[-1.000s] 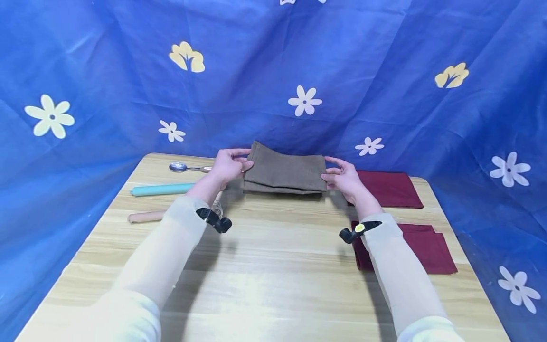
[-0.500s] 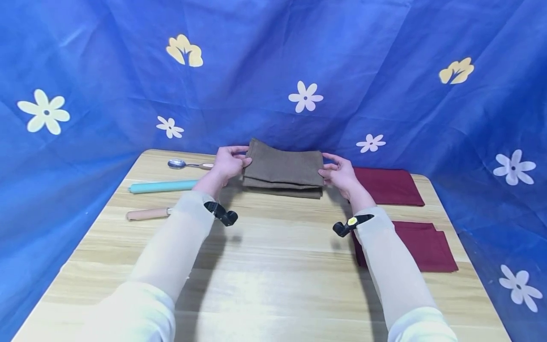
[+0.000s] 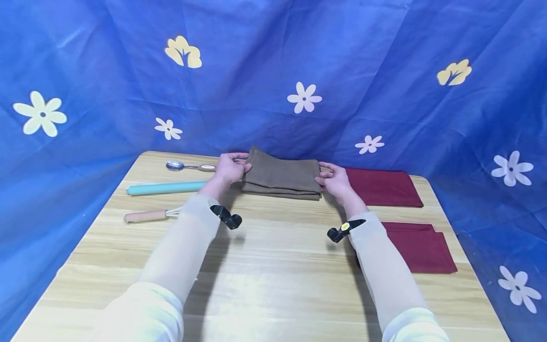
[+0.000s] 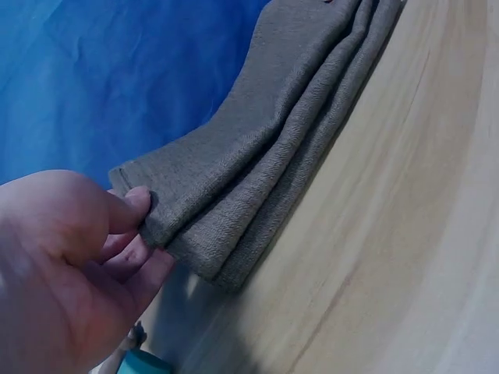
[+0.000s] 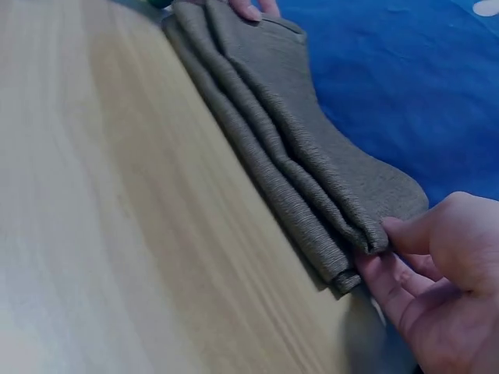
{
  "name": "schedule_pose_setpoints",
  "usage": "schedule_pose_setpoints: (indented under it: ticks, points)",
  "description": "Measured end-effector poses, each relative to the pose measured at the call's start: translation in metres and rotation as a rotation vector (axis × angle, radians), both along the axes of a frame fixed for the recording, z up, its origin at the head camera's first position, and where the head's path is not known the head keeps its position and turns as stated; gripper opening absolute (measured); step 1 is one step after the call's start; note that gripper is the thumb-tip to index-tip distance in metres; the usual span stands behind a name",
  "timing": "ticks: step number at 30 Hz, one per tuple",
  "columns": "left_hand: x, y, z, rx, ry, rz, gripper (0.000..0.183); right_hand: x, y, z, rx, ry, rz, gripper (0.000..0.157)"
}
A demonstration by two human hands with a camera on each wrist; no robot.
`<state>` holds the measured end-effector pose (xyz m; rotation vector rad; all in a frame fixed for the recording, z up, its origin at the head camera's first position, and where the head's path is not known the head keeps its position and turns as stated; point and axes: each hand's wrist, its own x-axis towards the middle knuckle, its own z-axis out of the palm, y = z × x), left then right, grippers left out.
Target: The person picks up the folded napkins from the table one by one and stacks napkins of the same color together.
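A: State the position of the cloth (image 3: 282,175)

B: The cloth, brown and folded in layers, is at the far middle of the table (image 3: 265,266), in front of the blue curtain (image 3: 239,104). Its lowest layer appears to rest on the table; its far left corner is raised

A: State the grip of each hand

B: The left hand (image 3: 231,168) pinches the left end of the cloth, thumb on top, fingers beneath. The right hand (image 3: 337,183) pinches the right end in the same manner. Both grips are on the upper folds

A: List the items on the left side

B: From far to near: the spoon (image 3: 175,166), bowl to the left; the teal rod (image 3: 162,189); the whisk (image 3: 146,217), handle to the left and wires partly covered by the left sleeve (image 3: 179,251)

A: List the items on the right side

B: The far red cloth (image 3: 384,187) is near the right hand. The near red cloth (image 3: 423,249) is partly covered by the right sleeve (image 3: 384,266). Both lie flat and folded on the table
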<state>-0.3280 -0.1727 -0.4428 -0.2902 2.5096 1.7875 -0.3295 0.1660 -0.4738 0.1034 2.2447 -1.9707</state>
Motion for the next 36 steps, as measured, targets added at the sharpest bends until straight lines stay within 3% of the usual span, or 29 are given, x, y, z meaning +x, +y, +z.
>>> schedule_pose_setpoints:
  ticks: [9,16,27,36]
  points:
    - [0.005,0.002,-0.006,-0.057,-0.024,0.008,0.043,0.005,0.000,-0.006,0.070,0.043,-0.012,0.058]
    - [0.004,0.001,-0.008,-0.050,-0.049,0.007,0.046,0.006,-0.002,-0.007,0.142,0.100,-0.023,0.054]
    - [0.004,0.002,-0.004,-0.055,-0.049,-0.011,0.047,0.006,-0.003,-0.011,0.185,0.137,-0.092,0.051]
    - [0.004,-0.002,-0.001,-0.105,-0.060,-0.043,0.048,0.005,0.000,-0.006,0.104,0.103,-0.060,0.048]
